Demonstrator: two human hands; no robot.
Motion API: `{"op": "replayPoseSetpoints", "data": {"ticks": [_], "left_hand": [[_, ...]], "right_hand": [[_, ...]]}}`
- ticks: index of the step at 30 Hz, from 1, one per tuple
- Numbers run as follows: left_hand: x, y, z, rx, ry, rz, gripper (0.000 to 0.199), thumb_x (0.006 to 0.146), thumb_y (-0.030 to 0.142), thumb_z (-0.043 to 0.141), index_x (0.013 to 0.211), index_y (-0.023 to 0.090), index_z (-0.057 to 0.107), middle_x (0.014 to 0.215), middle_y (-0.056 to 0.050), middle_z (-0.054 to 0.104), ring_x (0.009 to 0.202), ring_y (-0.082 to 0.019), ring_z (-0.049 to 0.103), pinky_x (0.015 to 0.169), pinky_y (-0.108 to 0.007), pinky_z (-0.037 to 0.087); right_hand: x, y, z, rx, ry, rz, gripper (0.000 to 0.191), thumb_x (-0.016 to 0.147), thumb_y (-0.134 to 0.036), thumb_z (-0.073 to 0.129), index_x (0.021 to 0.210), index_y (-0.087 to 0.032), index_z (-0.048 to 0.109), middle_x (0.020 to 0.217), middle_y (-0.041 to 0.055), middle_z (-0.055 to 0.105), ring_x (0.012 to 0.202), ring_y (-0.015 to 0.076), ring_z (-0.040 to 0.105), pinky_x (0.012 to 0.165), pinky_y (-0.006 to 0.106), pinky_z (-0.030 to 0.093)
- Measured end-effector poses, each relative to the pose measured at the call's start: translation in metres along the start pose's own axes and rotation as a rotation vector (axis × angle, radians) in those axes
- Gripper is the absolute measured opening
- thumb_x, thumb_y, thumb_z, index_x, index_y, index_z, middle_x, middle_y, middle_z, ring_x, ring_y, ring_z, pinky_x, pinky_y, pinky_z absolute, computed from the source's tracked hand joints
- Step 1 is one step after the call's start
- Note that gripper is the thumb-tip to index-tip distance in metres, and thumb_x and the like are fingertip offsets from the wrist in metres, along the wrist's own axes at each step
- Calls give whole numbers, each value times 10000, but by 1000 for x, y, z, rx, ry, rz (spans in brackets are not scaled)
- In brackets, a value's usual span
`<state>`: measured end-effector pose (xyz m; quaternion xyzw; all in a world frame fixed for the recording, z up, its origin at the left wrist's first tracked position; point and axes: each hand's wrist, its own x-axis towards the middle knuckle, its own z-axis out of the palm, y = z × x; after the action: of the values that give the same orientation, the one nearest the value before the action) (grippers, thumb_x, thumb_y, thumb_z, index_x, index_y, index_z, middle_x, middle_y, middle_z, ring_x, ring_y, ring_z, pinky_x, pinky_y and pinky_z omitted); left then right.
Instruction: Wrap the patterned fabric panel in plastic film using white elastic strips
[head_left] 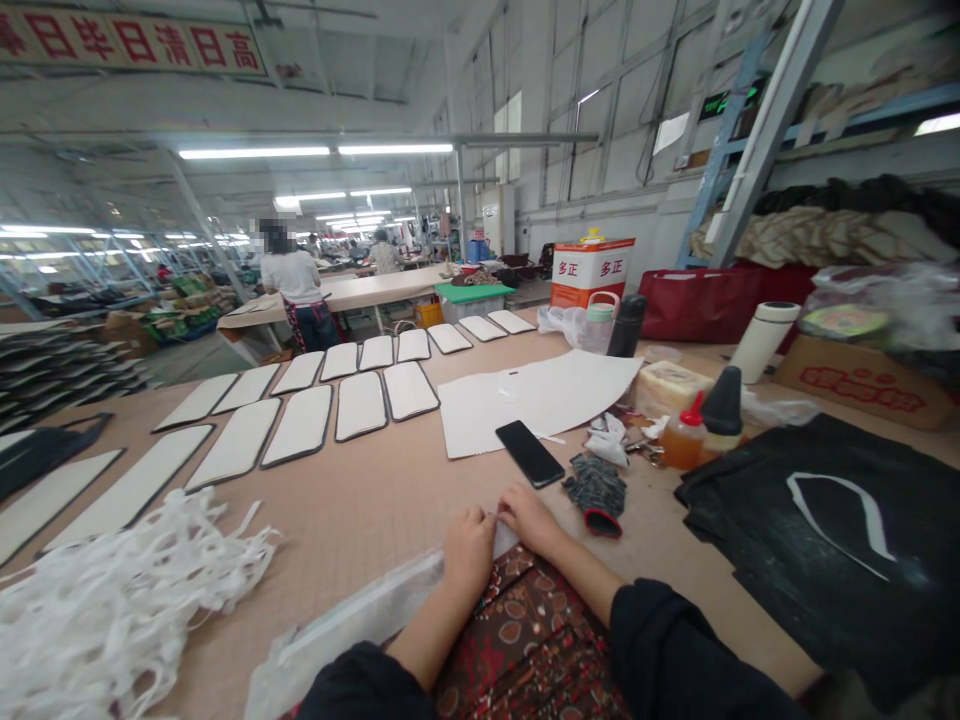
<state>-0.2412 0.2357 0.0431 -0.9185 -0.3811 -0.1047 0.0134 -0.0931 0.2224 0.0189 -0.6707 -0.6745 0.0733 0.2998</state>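
My left hand is closed, its fingers curled together near the front of the table. Close against it, my right hand pinches with thumb and fingertips. A little whitish material shows between the two hands, too small to name. Below my left forearm lies a translucent whitish sheet along the table edge. A brown patterned apron covers my lap under both arms. Just beyond my hands rests a black phone, partly on a large white panel. A dark knitted glove lies to the right.
Two rows of white panels with dark edges cross the table. White strips are heaped at left. On the right are a glue bottle, a white flask and black sheets. A person stands beyond.
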Motion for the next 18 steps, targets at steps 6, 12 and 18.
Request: {"op": "replayPoseSetpoints", "data": {"ticks": [6, 12, 18], "left_hand": [[-2, 1, -3, 70, -37, 65, 297, 886, 145, 311, 1093, 190, 519, 984, -67, 515, 895, -192, 472, 787, -312, 388], [-2, 1, 0, 117, -11, 100, 291, 878, 141, 348, 1130, 172, 492, 977, -69, 523, 888, -209, 468, 758, -331, 403], [-3, 1, 2, 169, 11, 115, 259, 878, 160, 368, 1096, 174, 508, 947, -66, 517, 884, -202, 465, 750, -331, 401]], "right_hand": [[15, 0, -9, 12, -104, 45, 156, 768, -177, 476, 740, -138, 624, 808, 60, 607, 802, 160, 523, 738, 242, 370], [21, -2, -9, -8, -142, 106, 139, 706, -178, 496, 716, -143, 629, 761, 48, 632, 727, 150, 541, 639, 227, 357], [24, -4, -10, -48, -173, 145, 128, 682, -163, 514, 733, -146, 631, 802, 51, 642, 753, 150, 553, 630, 221, 354]]}}
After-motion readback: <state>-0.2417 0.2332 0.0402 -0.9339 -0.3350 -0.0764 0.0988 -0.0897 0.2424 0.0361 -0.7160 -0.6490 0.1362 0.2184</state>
